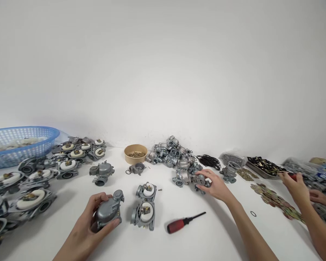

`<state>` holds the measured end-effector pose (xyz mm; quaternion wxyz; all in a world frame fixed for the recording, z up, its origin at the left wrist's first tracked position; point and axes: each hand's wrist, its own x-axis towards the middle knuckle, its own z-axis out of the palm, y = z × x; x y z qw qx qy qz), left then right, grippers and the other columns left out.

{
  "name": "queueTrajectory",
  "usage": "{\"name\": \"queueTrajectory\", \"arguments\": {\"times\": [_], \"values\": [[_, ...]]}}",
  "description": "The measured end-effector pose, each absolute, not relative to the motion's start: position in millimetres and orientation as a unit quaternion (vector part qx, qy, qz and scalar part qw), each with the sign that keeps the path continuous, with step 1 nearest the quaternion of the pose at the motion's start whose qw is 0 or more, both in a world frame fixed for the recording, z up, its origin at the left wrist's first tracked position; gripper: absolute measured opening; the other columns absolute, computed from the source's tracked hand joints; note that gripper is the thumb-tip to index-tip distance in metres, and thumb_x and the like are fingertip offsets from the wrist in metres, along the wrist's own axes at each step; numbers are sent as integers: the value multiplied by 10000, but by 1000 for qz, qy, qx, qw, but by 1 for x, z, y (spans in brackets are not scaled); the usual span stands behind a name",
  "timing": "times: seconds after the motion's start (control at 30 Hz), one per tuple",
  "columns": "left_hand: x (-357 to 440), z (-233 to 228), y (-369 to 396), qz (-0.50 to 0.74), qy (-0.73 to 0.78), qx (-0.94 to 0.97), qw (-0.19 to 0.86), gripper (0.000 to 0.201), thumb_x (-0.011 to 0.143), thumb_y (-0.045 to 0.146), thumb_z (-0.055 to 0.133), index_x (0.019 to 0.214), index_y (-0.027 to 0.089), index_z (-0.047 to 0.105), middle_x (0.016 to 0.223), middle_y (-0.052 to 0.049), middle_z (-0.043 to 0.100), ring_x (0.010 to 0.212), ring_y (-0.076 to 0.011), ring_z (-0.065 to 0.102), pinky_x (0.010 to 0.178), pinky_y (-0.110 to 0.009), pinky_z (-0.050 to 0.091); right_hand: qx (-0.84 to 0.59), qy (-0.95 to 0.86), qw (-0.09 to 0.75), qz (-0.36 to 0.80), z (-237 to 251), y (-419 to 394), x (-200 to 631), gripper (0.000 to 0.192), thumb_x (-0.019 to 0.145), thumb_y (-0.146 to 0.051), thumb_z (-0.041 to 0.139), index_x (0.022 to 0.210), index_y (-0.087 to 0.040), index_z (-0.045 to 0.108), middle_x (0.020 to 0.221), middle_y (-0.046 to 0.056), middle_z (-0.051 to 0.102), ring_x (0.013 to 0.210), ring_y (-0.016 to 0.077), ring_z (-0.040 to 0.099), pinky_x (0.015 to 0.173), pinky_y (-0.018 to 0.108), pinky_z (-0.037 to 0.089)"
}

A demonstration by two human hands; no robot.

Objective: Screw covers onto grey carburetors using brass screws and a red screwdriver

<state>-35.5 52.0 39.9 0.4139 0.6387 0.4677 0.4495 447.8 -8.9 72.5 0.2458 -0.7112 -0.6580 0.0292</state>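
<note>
Head view: left hand point(84, 225) holds a dull, domed grey carburetor point(106, 212); right hand point(216, 185) clasps a second carburetor point(200, 179).

Your left hand point(88, 223): partly hidden behind the held carburetor point(108, 211). Your right hand point(215, 185): covers part of a second carburetor point(199, 178); whether gripped, hard to say. Blue mesh basket point(29, 153): cut off at left. Red-handled tool point(292, 176): mostly hidden by a co-worker's hand point(296, 188).
</note>
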Motion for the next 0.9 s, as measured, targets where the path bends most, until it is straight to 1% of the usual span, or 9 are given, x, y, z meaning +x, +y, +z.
{"name": "queueTrajectory", "arguments": {"times": [0.1,0.2,0.37,0.43,0.5,0.6,0.67,0.73,0.9], "values": [[-36,42,52,449,459,641,421,663,740,651,791,1197,298,465,1238,-86,710,936,-259,773,763,-303,634,-717,-656,235,3,74,-8,446,418,877,-522,719,1264,-366,693,1295,71,671,871,248,686,738,407,584],[-37,43,53,440,452,649,425,655,758,649,781,1196,296,446,1211,-86,713,924,-259,775,786,-321,633,-705,-661,255,6,75,-11,452,401,841,-475,757,1221,-351,718,1230,68,699,875,253,687,707,392,592],[-38,42,53,437,451,655,421,649,769,657,768,1198,293,444,1185,-83,719,911,-262,772,763,-321,631,-668,-622,408,0,77,-23,479,435,823,-479,758,1193,-260,695,1262,125,665,994,284,686,653,337,607],[-38,40,53,443,448,655,416,648,764,654,773,1196,292,453,1167,-76,722,882,-257,770,749,-318,630,-672,-575,464,-53,77,-27,488,445,814,-507,748,1162,-240,674,1213,122,670,993,283,681,676,334,600],[-38,38,53,451,443,657,411,637,769,649,770,1197,291,462,1174,-73,719,881,-253,767,750,-312,630,-695,-520,480,-129,76,-27,493,455,802,-536,734,1136,-234,664,1185,114,664,971,279,679,724,351,591],[-40,35,55,451,434,669,400,612,797,636,755,1206,284,466,1173,-79,711,914,-254,757,762,-308,628,-778,-439,394,-217,71,-21,492,449,802,-525,701,1161,-258,665,1268,109,615,975,285,677,796,399,575],[-41,34,56,444,431,677,398,599,815,625,747,1212,282,458,1182,-80,702,934,-252,752,770,-304,625,-841,-401,290,-219,68,-14,490,430,838,-519,655,1199,-285,658,1344,103,563,940,275,677,780,412,570],[-42,35,56,438,431,679,402,590,827,617,743,1216,287,447,1199,-76,693,940,-243,753,784,-298,621,-873,-382,224,-202,65,-7,488,418,883,-520,601,1232,-292,640,1372,102,529,894,264,675,757,417,567],[-40,38,54,439,434,671,410,597,813,632,747,1203,287,455,1146,-64,704,918,-246,760,761,-299,621,-892,-364,193,-186,60,6,489,422,930,-511,546,1244,-237,612,1342,135,512,811,260,676,774,452,565]]}}
